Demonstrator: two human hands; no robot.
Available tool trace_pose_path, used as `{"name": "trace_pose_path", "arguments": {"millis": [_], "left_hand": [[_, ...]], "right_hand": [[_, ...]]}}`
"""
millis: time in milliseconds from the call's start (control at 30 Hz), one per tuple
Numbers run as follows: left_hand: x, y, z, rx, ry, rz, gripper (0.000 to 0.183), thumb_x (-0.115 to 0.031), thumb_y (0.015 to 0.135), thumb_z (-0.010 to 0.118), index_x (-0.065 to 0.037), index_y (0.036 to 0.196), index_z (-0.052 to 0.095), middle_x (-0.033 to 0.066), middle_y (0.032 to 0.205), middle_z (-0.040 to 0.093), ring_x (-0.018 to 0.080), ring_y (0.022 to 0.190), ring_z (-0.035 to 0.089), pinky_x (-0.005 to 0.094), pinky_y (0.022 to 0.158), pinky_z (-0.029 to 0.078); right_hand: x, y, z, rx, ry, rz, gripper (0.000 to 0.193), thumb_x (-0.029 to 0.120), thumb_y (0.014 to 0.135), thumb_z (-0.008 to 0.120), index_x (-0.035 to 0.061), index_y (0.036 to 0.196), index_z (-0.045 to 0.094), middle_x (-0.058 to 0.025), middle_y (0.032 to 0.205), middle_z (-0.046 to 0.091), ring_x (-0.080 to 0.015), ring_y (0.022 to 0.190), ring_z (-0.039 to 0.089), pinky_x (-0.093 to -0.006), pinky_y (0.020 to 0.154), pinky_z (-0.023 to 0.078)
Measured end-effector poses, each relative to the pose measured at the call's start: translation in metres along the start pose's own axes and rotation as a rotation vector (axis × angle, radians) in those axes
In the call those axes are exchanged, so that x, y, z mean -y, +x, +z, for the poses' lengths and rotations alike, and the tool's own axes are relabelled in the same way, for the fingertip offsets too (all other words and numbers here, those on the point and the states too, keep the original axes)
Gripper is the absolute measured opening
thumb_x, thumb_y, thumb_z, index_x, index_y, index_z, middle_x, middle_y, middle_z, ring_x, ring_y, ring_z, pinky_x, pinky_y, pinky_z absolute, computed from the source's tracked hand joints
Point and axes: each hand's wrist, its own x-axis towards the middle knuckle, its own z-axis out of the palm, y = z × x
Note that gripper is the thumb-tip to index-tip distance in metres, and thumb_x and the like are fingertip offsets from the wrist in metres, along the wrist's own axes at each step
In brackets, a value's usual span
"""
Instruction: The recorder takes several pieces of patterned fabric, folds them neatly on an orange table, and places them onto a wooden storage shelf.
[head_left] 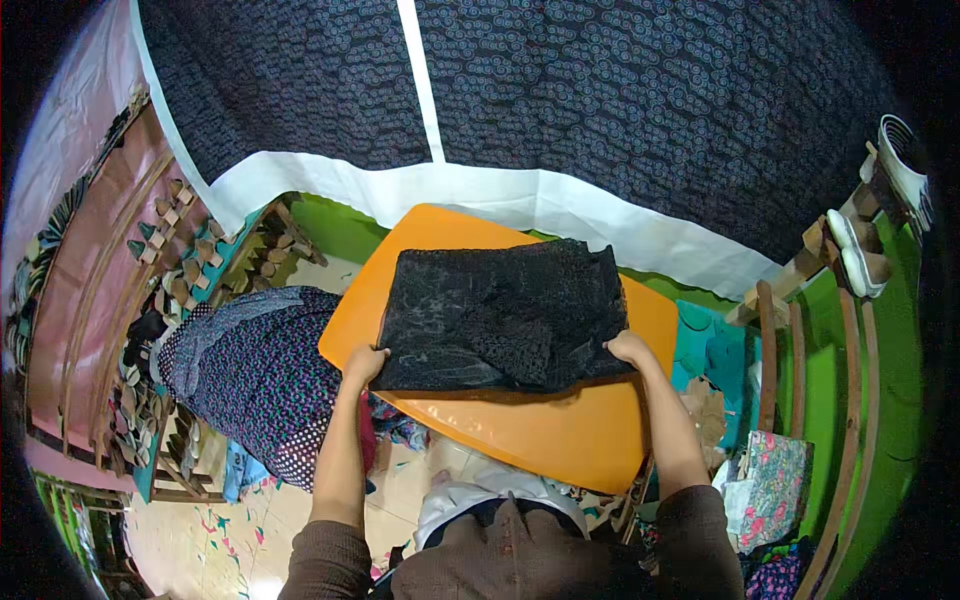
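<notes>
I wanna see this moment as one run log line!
left hand: grips black cloth at near-left corner | right hand: grips right edge | black cloth: spread on orange table

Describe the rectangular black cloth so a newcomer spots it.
Find the smooth orange tabletop at centre. On it, the left hand and right hand grip opposite sides of a roughly rectangular black cloth. Unlike the dark, dotted fabric bundle leftward, it's nearly all black.
</notes>
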Motion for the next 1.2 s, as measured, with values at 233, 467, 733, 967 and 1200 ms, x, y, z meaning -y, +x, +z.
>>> {"name": "trace_pose_path", "arguments": {"millis": [233,467,733,967,1200], "left_hand": [[0.015,-0.019,-0.005,-0.09,-0.033,-0.029,0.043,-0.035,0.08,0.056,0.004,0.098,0.062,0.026,0.095,0.061,0.038,0.092,0.059,0.0409,0.081,0.044],[0.009,-0.034,-0.007,-0.119,0.018,-0.001,0.039,-0.033,0.082,0.053,0.001,0.1,0.062,0.0245,0.098,0.061,0.0376,0.094,0.058,0.0415,0.083,0.044],[0.011,-0.044,-0.005,-0.136,0.021,0.079,0.036,-0.032,0.084,0.051,-0.002,0.103,0.061,0.0233,0.098,0.061,0.0368,0.094,0.058,0.0423,0.083,0.044],[-0.014,-0.054,-0.001,-0.187,0.167,0.063,0.038,-0.033,0.084,0.049,-0.001,0.102,0.059,0.0243,0.098,0.06,0.0379,0.095,0.057,0.0434,0.084,0.044],[0.004,-0.066,0.007,-0.249,0.164,-0.008,0.039,-0.035,0.084,0.048,-0.002,0.103,0.057,0.0234,0.1,0.06,0.0384,0.093,0.058,0.0447,0.081,0.045]], "right_hand": [[0.045,-0.069,-0.005,-0.338,0.113,-0.045,0.067,0.047,0.08,0.054,-0.0053,0.121,0.046,-0.0287,0.101,0.058,-0.0401,0.099,0.055,-0.0464,0.091,0.039],[0.088,-0.145,0.042,-0.509,-0.273,-0.917,0.103,0.074,0.058,0.057,-0.0024,0.125,0.042,-0.0269,0.137,0.025,-0.0439,0.13,0.016,-0.0639,0.1,0.008],[0.08,-0.05,-0.019,0.043,0.357,-0.719,0.022,0.017,0.076,0.06,-0.0039,0.081,0.059,-0.0195,0.077,0.059,-0.025,0.073,0.059,-0.0352,0.068,0.044],[0.109,-0.015,-0.001,-0.182,0.007,-0.193,0.039,0.037,0.081,0.059,-0.0011,0.089,0.065,-0.021,0.092,0.063,-0.0384,0.084,0.06,-0.0462,0.07,0.047],[0.096,-0.119,0.046,-0.744,-0.313,-1.202,0.023,0.021,0.079,0.056,0.0091,0.099,0.056,-0.0104,0.093,0.049,-0.0271,0.099,0.048,-0.0416,0.082,0.04]]}}
